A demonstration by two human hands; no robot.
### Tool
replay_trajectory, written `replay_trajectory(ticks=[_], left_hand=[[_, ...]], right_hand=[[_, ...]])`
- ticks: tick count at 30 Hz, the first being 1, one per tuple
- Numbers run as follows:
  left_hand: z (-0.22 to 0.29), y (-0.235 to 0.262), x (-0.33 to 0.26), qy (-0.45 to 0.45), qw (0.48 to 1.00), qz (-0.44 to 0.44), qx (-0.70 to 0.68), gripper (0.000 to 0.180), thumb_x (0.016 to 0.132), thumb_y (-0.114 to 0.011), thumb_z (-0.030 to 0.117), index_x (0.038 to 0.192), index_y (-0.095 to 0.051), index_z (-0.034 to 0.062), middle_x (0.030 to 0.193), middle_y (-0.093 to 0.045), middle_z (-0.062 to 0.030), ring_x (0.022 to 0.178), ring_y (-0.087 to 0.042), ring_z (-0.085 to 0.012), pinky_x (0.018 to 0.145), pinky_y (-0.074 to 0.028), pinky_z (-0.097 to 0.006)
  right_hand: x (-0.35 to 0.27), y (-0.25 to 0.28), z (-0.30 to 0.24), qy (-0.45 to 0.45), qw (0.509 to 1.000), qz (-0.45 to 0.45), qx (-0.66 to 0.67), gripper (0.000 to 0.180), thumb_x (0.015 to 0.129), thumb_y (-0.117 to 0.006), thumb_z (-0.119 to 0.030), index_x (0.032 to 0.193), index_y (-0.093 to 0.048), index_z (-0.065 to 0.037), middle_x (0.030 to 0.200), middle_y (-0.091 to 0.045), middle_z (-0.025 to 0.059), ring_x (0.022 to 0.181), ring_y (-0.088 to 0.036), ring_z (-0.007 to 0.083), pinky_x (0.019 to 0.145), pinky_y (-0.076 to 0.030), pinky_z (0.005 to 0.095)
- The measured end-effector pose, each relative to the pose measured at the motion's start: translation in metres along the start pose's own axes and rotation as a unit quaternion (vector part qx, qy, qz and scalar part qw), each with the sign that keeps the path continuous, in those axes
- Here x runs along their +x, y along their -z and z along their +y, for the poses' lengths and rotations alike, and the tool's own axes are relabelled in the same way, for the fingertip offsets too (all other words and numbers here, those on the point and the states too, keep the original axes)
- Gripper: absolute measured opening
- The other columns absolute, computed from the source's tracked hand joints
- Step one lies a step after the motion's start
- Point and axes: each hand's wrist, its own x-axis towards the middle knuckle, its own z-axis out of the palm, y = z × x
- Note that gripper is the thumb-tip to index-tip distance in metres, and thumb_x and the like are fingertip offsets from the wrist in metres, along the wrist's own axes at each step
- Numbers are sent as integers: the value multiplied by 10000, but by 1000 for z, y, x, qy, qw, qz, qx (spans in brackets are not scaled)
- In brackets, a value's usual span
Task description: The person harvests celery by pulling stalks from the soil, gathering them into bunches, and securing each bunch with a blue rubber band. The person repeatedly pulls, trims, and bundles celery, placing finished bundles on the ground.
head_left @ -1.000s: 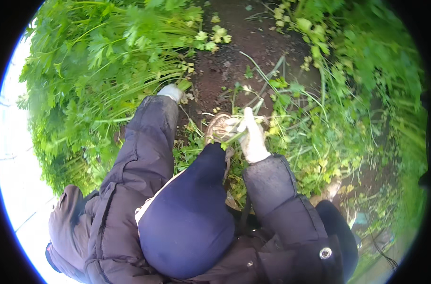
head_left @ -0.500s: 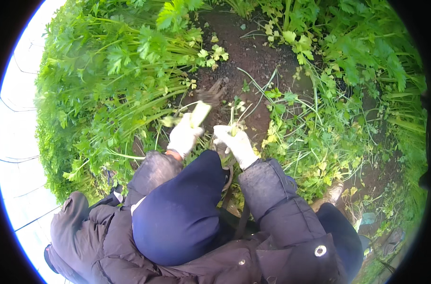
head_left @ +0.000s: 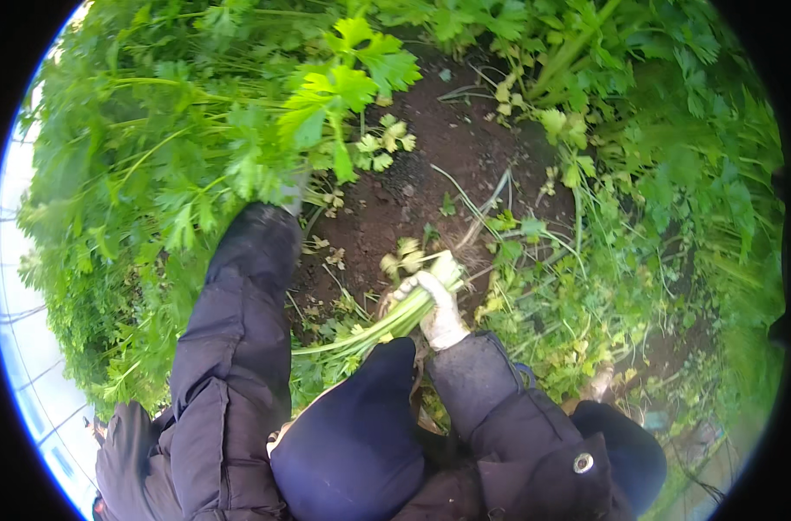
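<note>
My right hand (head_left: 439,311), in a white glove, is closed round a bunch of celery (head_left: 391,326) in front of my knee. Its pale cut-looking base points up and right, while the long green stalks trail down to the left. Yellowed leaves (head_left: 402,258) lie just beyond the fingers. My left arm stretches forward into the standing celery plants (head_left: 196,130) on the left. Only a sliver of the left glove (head_left: 295,193) shows past the dark cuff; leaves hide the fingers and whatever they touch.
Bare brown soil (head_left: 413,187) runs between the rows. Loose stalks and pulled leaves (head_left: 551,286) litter the ground on the right, with more tall celery (head_left: 708,113) behind them. My bent knee (head_left: 352,425) in dark blue trousers fills the near middle.
My left hand has left the celery base beside my right hand and reached forward left into the plants. The right hand now grips the bunch alone, its stalks lying across toward my knee.
</note>
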Motion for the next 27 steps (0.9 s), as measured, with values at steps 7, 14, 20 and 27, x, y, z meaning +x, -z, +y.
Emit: replay_trajectory(ticks=[7, 14, 20, 27], left_hand=[[-34, -27, 25, -51, 910, 100, 399, 403, 977, -508, 230, 1346, -617, 110, 1315, -652, -157, 1165, -646, -319, 988, -510, -440], [-51, -21, -116, -149, 938, -1, 313, 343, 917, -546, 312, 1076, -735, 75, 1099, -723, -201, 1056, -704, -322, 885, -566, -440], [12, 82, -252, -290, 914, 273, 76, 243, 835, -609, 271, 1016, -613, 109, 874, -697, -189, 856, -676, -407, 774, -527, -490], [131, 159, -452, -530, 724, 440, -15, 313, 785, -704, 199, 1068, -624, 92, 852, -695, -136, 783, -689, -351, 691, -547, -430]], right_hand=[[-15, -13, -5, 40, 998, 19, -45, 371, 948, -670, -221, 1222, -603, 20, 868, -628, 82, 858, -642, 247, 843, -552, 415], [-70, -13, -33, 173, 985, 0, -21, 304, 940, -697, -251, 1132, -633, -24, 934, -633, 75, 843, -649, 240, 818, -584, 411], [-116, -75, -53, 217, 961, -71, -158, 348, 951, -706, -246, 1181, -641, 7, 1019, -692, 120, 933, -700, 253, 846, -600, 404], [-228, -177, -64, 373, 883, -224, -177, 472, 962, -699, -201, 1371, -557, -11, 1282, -653, 160, 1117, -681, 311, 954, -556, 420]])
